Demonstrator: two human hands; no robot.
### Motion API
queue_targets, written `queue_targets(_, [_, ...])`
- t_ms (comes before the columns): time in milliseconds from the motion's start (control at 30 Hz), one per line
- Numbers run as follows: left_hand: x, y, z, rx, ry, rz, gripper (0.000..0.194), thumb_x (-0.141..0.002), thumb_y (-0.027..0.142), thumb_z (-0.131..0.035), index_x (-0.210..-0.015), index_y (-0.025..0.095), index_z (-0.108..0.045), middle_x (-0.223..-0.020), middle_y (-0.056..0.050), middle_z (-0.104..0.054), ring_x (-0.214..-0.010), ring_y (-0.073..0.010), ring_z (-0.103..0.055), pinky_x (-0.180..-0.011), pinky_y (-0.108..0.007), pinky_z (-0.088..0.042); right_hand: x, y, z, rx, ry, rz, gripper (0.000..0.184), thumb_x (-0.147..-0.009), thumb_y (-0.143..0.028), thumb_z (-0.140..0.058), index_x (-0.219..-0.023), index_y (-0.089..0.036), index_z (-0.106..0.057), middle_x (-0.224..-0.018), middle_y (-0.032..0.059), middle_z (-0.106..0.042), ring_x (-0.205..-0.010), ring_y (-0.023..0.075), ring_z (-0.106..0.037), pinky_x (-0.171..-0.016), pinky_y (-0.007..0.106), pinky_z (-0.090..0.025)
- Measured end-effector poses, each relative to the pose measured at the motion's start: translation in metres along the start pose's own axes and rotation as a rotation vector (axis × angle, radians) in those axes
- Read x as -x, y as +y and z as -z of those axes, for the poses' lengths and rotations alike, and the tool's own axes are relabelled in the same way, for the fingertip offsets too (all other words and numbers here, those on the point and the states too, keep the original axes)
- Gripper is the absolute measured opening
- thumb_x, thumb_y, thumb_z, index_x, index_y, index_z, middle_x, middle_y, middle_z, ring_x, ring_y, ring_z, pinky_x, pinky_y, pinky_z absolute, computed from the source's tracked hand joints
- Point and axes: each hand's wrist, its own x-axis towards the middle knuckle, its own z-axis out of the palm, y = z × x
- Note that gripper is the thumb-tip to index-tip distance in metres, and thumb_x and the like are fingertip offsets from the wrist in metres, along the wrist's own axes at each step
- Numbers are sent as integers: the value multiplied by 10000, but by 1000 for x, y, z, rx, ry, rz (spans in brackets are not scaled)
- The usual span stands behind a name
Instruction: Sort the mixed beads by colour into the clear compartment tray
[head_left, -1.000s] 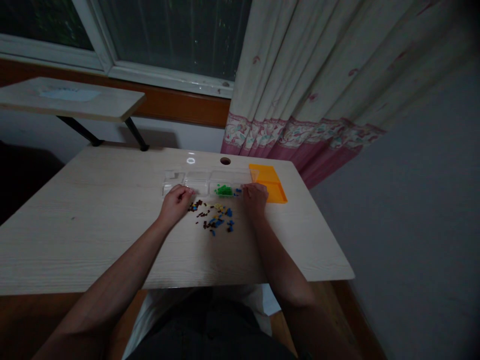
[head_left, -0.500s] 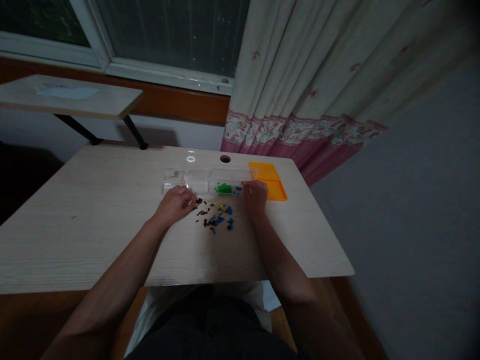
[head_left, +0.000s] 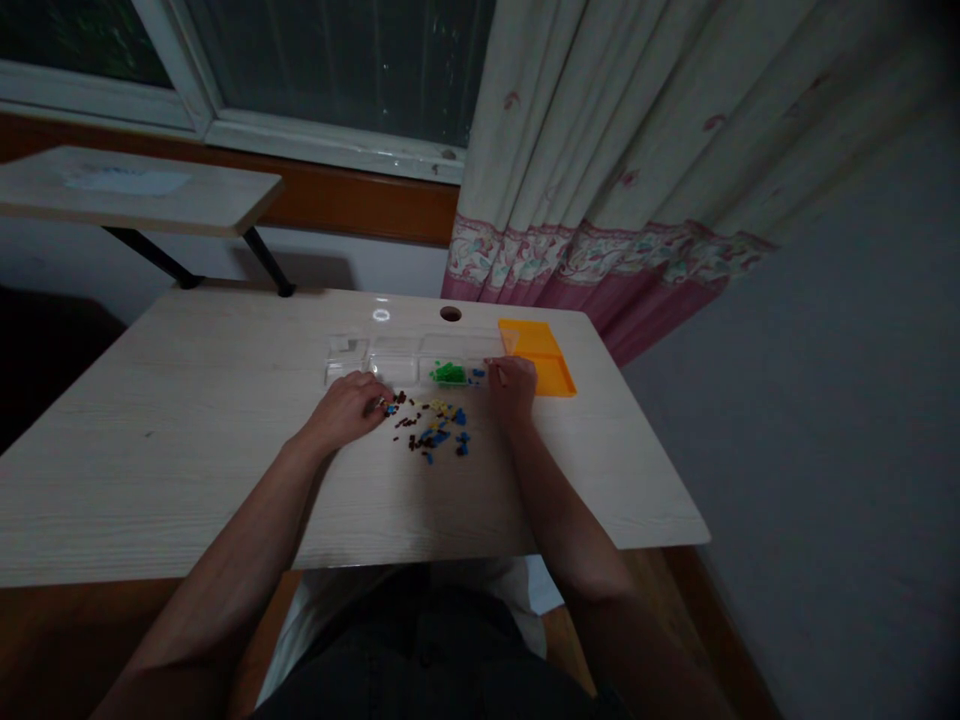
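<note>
My left hand point(head_left: 349, 408) rests low over the table with its fingers curled together. A small blue brick point(head_left: 390, 409) shows at its fingertips, beside the left edge of a loose pile of small bricks point(head_left: 439, 436) in brown, blue and yellow. Over the right part of a clear divided plastic tray point(head_left: 394, 370), my right hand point(head_left: 514, 386) is closed in a pinch; whatever its fingers hold is too small to make out. Green bricks point(head_left: 450, 373) fill one compartment, and several blue bricks point(head_left: 477, 375) lie just left of the right hand.
An open orange case point(head_left: 551, 374) lies right of the tray, close behind my right hand. A round hole point(head_left: 450, 314) pierces the table point(head_left: 225, 460) near its back edge. At the back left stands a raised shelf point(head_left: 217, 200) on black legs. A curtain point(head_left: 555, 200) hangs behind.
A blue brick now shows at my left fingertips, where none was seen before. Both hands stay almost in place; the view has shifted slightly.
</note>
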Motion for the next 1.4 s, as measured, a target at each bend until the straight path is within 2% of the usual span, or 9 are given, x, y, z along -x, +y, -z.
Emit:
queue_targets(267, [2, -5, -1, 60, -33, 2, 228, -798, 220, -600, -982, 237, -734, -911, -63, -657, -892, -222, -589, -857, -360, -446, 0, -1, 0, 9, -50, -15, 312, -965, -343, -493, -936, -190, -762, -934, 85, -739, -928, 219, -621, -908, 380, -423])
queue_targets(467, [3, -8, -1, 112, -13, 0, 239, -748, 219, -634, -965, 251, -728, -913, -51, -655, -902, -233, -583, -870, -372, -448, 1, 1, -1, -9, -23, 3, 271, -953, -328, -522, -925, -200, -760, -918, 68, -743, -910, 209, -620, -906, 372, -427])
queue_targets(633, [2, -4, 1, 100, -23, -25, 177, -809, 245, -603, -940, 233, -721, -885, -58, -649, -878, -231, -581, -863, -375, -439, 1, 3, -2, -31, -15, 13, 270, -949, -325, -521, -925, -196, -757, -932, 77, -745, -922, 211, -615, -908, 374, -427])
queue_targets(767, [2, -3, 1, 80, -59, -36, 186, -829, 312, -615, -974, 240, -707, -947, -58, -654, -919, -234, -583, -882, -378, -434, 1, 2, -2, -36, -2, 18, 278, -956, -332, -516, -930, -194, -756, -924, 76, -742, -925, 211, -614, -916, 376, -426])
queue_targets(1033, [3, -6, 1, 38, -48, -12, 272, -763, 216, -601, -1016, 226, -702, -938, -60, -638, -909, -237, -569, -886, -380, -441, 1, 0, -2, -41, -3, -14, 282, -956, -342, -523, -926, -200, -764, -928, 67, -741, -918, 207, -614, -912, 369, -434])
queue_targets(1267, [3, -3, 4, 30, -54, -30, 250, -810, 262, -597, -1029, 211, -708, -948, -73, -631, -921, -237, -566, -889, -378, -443, -1, -2, 1, -21, -36, 5, 328, -974, -369, -493, -917, -184, -758, -909, 79, -741, -895, 205, -620, -901, 361, -428])
queue_targets(1400, [4, -4, 3, -2, -76, -57, 249, -840, 282, -593, -1055, 216, -700, -964, -74, -624, -935, -232, -564, -894, -376, -442, -1, -2, 0, -22, -13, 4, 342, -974, -387, -495, -898, -180, -757, -906, 84, -741, -881, 205, -624, -888, 360, -437])
